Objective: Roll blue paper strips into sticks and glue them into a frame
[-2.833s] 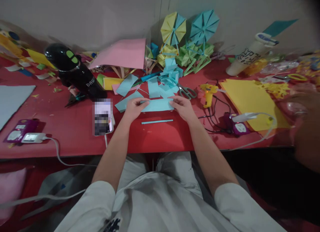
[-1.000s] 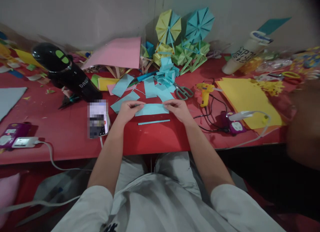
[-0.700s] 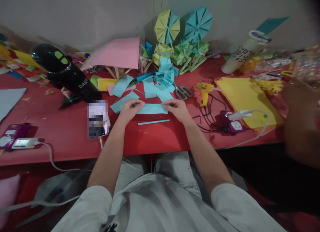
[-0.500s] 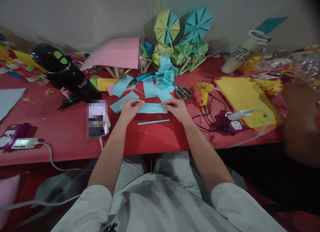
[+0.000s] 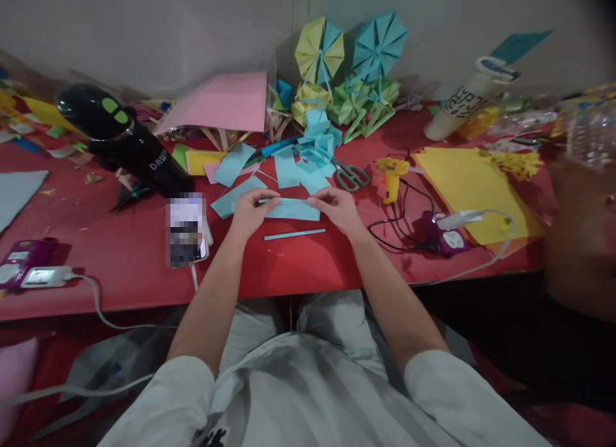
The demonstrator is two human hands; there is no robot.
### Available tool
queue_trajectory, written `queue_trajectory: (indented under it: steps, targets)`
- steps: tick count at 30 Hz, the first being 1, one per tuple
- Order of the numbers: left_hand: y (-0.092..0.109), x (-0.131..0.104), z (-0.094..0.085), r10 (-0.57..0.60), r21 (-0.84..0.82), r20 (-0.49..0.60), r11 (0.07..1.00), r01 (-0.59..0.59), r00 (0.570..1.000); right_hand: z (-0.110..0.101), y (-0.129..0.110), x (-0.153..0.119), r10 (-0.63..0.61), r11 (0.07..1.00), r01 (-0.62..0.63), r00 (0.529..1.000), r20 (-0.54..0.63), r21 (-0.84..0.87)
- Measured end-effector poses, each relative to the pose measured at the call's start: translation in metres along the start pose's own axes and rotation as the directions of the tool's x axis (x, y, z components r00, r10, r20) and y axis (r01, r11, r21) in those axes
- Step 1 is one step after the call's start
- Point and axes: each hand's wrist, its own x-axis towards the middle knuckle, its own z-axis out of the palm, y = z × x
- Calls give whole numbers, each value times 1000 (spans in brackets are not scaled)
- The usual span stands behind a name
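Between my hands a light-blue strip of paper (image 5: 294, 210) is stretched out, its upper edge pinched at both ends. My left hand (image 5: 251, 211) grips the left end with thumb and fingers. At the right end, my right hand (image 5: 337, 210) pinches the same strip. Just below it on the red table lies a thin, narrow blue paper stick (image 5: 294, 235). Loose blue paper pieces (image 5: 287, 168) lie behind the hands. A pair of scissors (image 5: 352, 176) with grey-green handles rests beyond my right hand.
A yellow glue gun (image 5: 393, 177) with a black cable and yellow sheets (image 5: 474, 190) are on the right. A phone (image 5: 187, 232) and a black bottle (image 5: 139, 155) stand left. Folded paper wheels (image 5: 380, 47) are at the back. Another person's arm (image 5: 580, 235) is at the right edge.
The paper strip's lower edge tilts slightly differently between my fingers. Both hands keep their pinch in nearly the same place.
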Motion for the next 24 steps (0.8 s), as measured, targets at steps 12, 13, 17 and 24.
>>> queue_trajectory:
  steps: [12, 13, 17, 24]
  targets:
    - [3, 0, 0, -4, -8, 14, 1000, 4, 1000, 0, 1, 0, 21, 1000, -20, 999, 42, -13]
    - [4, 0, 0, -8, 1, 18, 1000, 8, 1000, -1, 1, 0, 19, 1000, -18, 999, 36, -14]
    - [3, 0, -2, -23, 15, 29, 1000, 22, 999, -1, 5, 2, 12, 1000, -12, 1000, 12, -12]
    - [-4, 0, -4, -64, -68, 38, 995, 66, 997, -2, 3, 1, 23, 1000, -24, 999, -37, -7]
